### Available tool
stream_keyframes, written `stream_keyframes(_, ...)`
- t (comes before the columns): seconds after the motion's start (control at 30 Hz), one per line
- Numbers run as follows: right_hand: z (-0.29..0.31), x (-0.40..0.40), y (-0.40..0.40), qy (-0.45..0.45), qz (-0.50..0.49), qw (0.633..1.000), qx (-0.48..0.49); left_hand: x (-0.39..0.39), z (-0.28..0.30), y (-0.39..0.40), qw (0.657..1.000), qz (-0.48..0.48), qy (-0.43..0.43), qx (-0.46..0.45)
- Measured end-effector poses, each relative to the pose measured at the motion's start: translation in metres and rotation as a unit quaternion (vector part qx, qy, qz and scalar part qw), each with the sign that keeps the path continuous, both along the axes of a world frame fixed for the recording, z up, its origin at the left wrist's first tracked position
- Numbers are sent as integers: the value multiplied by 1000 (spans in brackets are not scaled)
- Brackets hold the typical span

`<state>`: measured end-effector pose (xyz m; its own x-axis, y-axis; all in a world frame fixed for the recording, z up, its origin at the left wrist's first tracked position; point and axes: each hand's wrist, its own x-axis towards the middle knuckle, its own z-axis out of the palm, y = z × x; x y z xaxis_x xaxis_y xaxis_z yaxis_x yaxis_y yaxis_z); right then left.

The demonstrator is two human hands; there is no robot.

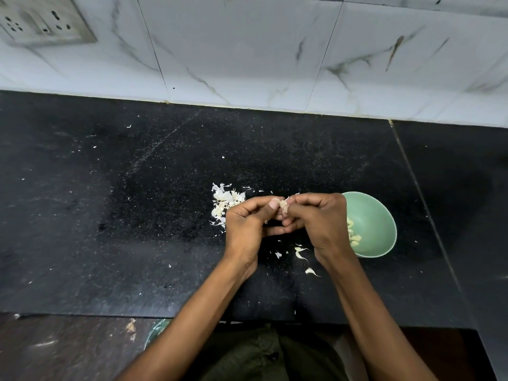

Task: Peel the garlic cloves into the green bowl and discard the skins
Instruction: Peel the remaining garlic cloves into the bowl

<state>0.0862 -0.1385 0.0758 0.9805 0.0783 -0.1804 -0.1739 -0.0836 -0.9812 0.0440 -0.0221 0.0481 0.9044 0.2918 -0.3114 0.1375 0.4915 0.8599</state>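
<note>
A small garlic clove point(283, 206) with papery skin is pinched between both hands above the black counter. My left hand point(247, 226) holds it with thumb and curled fingers. My right hand point(319, 221) pinches it from the other side. The green bowl point(376, 215) stands just right of my right hand, partly hidden by it, with several peeled cloves point(353, 236) inside. A pile of white skins point(224, 203) lies on the counter just left of my left hand. A few loose skin scraps point(301, 253) lie below the hands.
The black stone counter point(137, 215) runs back to a white marble-tiled wall point(247, 50) with a socket plate point(41, 20) at top left. A seam point(423, 204) crosses the counter right of the bowl. Below the front edge part of a green container point(155, 332) shows.
</note>
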Motion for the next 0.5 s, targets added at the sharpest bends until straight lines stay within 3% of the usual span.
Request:
stream_keyframes(0.23, -7, 2, -8, 19, -9, 999, 26, 1, 4, 4, 998, 33, 14, -58)
stream_keyframes(0.5, -9, 6, -13, 21, 38, 998, 35, 2, 4, 7, 998, 36, 34, -39)
